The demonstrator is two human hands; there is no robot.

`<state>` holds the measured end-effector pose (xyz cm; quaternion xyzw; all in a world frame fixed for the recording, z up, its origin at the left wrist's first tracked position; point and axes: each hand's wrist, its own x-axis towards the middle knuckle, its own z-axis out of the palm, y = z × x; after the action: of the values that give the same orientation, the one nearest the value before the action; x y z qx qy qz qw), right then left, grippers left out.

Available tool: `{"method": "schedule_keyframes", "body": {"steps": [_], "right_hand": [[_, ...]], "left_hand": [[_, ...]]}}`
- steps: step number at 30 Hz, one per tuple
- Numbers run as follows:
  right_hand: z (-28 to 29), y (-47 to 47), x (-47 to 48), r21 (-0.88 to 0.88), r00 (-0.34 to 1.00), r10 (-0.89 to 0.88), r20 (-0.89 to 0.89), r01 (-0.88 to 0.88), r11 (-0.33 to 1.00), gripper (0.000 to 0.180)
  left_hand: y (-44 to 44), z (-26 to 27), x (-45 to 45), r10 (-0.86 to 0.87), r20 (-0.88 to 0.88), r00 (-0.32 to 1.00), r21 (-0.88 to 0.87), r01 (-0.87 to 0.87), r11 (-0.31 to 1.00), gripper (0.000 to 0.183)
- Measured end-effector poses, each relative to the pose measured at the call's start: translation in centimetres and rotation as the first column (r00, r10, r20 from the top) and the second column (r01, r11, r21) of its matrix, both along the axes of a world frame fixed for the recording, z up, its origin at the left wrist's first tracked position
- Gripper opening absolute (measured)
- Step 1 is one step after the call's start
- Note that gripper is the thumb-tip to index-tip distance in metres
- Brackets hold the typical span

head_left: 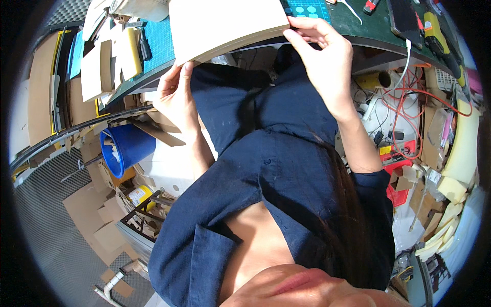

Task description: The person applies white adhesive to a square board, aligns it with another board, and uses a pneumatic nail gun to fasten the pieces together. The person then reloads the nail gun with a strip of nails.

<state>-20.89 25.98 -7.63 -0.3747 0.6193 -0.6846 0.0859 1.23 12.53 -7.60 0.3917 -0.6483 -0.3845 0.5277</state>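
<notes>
A large white-faced board (230, 23) with a brown, layered-looking near edge lies over the front of the workbench, its far side cut off by the picture's top. My left hand (178, 86) pinches its near left corner between thumb and fingers. At the near right corner, my right hand (326, 61) grips the same board, thumb on the near edge and index finger by the corner. Under and beside the board, parts of a teal cutting mat (157, 42) show on both sides.
Stacked board pieces (94, 73) and a dark-handled tool (145, 46) sit at the left. On the right of the green bench top lie a phone (403, 19) with a white cable and a yellow tool (435, 32). Below are a blue bin (128, 146) and tangled orange cords (406, 99).
</notes>
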Motion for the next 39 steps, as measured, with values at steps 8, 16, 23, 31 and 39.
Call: {"method": "schedule_keyframes", "body": {"steps": [8,16,23,31,39], "right_hand": [[0.3,0.6,0.1,0.044,0.972,0.122,0.202,-0.134,0.990,0.025],[-1.2,1.6,2.2,0.140,0.999,0.040,0.032,-0.044,0.989,0.035],[-1.1,1.7,2.2,0.155,0.990,0.033,0.135,-0.054,0.986,0.032],[-1.5,1.5,1.7,0.141,0.992,0.034,0.125,-0.052,0.989,0.030],[-1.4,1.0,0.9,0.151,0.997,-0.004,0.075,-0.007,0.989,0.026]], "left_hand": [[0.6,-0.6,-0.5,-0.034,-0.055,0.998,0.001,0.034,0.999,0.028],[0.5,-2.3,0.6,-0.045,-0.037,0.998,0.082,0.048,0.996,0.029],[0.7,-1.7,0.2,-0.052,-0.070,0.996,0.042,0.055,0.998,0.025],[1.1,-2.0,-0.1,0.010,-0.064,0.998,0.019,-0.009,1.000,0.022],[0.1,-1.8,0.2,-0.050,-0.032,0.998,-0.029,0.049,0.998,0.024]]}}
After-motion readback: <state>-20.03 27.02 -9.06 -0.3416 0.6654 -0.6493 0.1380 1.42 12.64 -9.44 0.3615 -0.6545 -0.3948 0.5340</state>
